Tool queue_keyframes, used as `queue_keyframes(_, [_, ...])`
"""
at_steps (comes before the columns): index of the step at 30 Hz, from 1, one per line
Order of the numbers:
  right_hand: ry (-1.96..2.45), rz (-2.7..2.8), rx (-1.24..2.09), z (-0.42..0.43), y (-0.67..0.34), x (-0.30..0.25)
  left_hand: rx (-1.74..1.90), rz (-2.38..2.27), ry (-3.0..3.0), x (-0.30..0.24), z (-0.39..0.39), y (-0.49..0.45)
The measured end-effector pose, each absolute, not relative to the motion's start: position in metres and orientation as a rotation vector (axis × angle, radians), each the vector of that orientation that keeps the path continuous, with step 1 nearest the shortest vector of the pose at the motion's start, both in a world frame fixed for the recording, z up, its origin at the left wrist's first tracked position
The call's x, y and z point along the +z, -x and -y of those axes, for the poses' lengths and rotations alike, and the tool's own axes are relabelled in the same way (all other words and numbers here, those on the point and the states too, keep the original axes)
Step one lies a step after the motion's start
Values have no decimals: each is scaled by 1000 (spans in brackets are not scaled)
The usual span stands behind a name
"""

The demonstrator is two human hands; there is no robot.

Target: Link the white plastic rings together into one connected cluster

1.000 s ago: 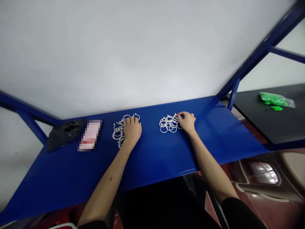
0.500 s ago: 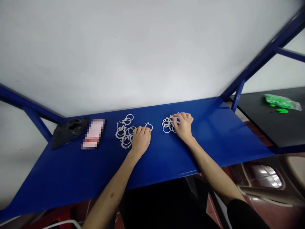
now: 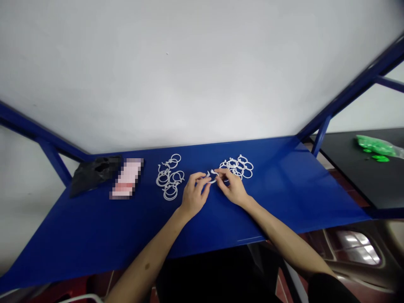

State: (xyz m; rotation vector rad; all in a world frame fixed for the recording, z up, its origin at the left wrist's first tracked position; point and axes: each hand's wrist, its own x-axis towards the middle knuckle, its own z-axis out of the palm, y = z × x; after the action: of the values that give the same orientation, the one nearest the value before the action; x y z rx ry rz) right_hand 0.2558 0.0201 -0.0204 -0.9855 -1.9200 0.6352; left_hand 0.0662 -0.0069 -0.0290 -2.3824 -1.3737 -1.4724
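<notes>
Between my two hands is a white plastic ring [image 3: 212, 181] with its ends parted at the top. My left hand [image 3: 195, 194] pinches its left side with thumb and fingers. From the other side my right hand [image 3: 232, 186] grips it the same way. A pile of white rings [image 3: 170, 179], several of them with their ends apart, lies left of my left hand. Just beyond my right hand rests a second pile of white rings [image 3: 241, 165], which look closed; my fingers hide part of it.
A blue table [image 3: 132, 229] stands against a white wall. On its left lie a black plastic bag [image 3: 91, 176] and a blurred-out pink and white item [image 3: 127, 179]. A black table [image 3: 353, 176] on the right bears a bag of green pieces [image 3: 375, 145].
My left hand has carried one ring rightward from beside the left pile. My right hand has come off the right pile, moved left and taken hold of that ring.
</notes>
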Motion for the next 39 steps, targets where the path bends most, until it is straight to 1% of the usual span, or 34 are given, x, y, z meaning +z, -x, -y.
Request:
queue_keyframes(2, [969,1917,588,-20,-257,-19,-1658,1532,2352,-28,8,-68])
queue_keyframes(4, [947,1946,559,-21,-258,-19,-1744,1667,2417,-27,8,-68])
queue_keyframes(11, [831,2053,523,-22,-256,-22,-1770,1939,2603,-30,6,-67])
queue_keyframes(17, [902,2045,555,-20,-254,-23,-1739,2013,2647,-24,8,-67])
queue_keyframes(23, [839,2138,525,-20,-256,-27,-1759,2044,2688,-21,10,-67])
queue_keyframes(32, [817,2265,463,-20,-259,-27,-1642,2085,2677,-24,11,-66])
queue_keyframes(39, [811,2388,282,-15,-258,-26,-1565,1998,2660,-33,12,-65])
